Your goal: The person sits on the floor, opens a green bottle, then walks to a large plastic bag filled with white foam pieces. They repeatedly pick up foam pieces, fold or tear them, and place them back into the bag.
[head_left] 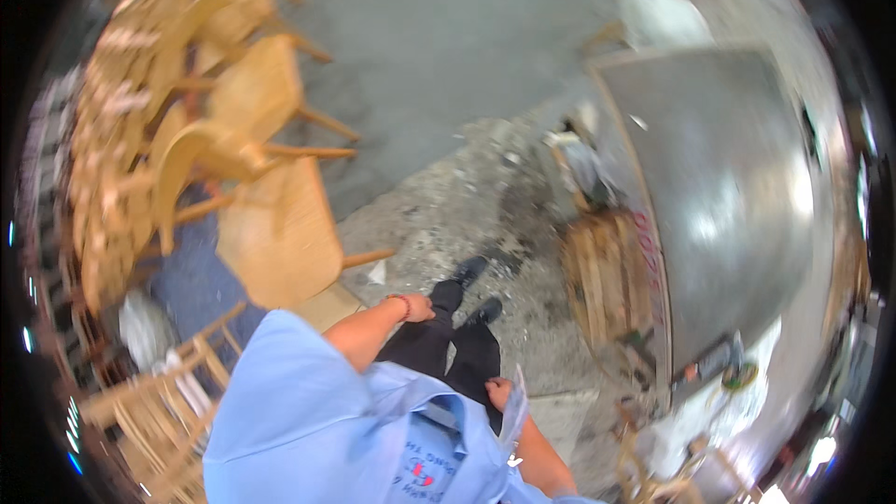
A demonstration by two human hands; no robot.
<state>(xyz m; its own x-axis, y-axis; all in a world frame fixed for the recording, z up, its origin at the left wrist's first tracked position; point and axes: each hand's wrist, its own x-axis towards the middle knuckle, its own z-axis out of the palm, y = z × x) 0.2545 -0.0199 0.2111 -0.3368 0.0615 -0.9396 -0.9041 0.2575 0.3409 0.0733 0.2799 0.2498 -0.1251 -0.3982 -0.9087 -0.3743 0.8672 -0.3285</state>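
Observation:
My left hand (pixel 421 308), with a reddish bracelet at the wrist, hangs beside my left thigh. Its fingers are blurred and partly turned from view. By the other thigh is my right hand (pixel 500 393), whose fingers are also hard to make out. A pale, thin, flat piece (pixel 514 408) shows along the right hand and forearm; I cannot tell if it is held or is part of the clothing. Nearest to my left hand stands a wooden chair (pixel 285 238) with a light seat. My dark shoes (pixel 471 271) are on the worn concrete floor.
Many stacked wooden chairs (pixel 257 84) line the left side. At the lower left are bare wooden frames (pixel 163 420). A large metal-topped table (pixel 719 187) fills the right, with a stack of wooden pieces (pixel 602 271) beside it. Debris (pixel 509 261) litters the floor ahead.

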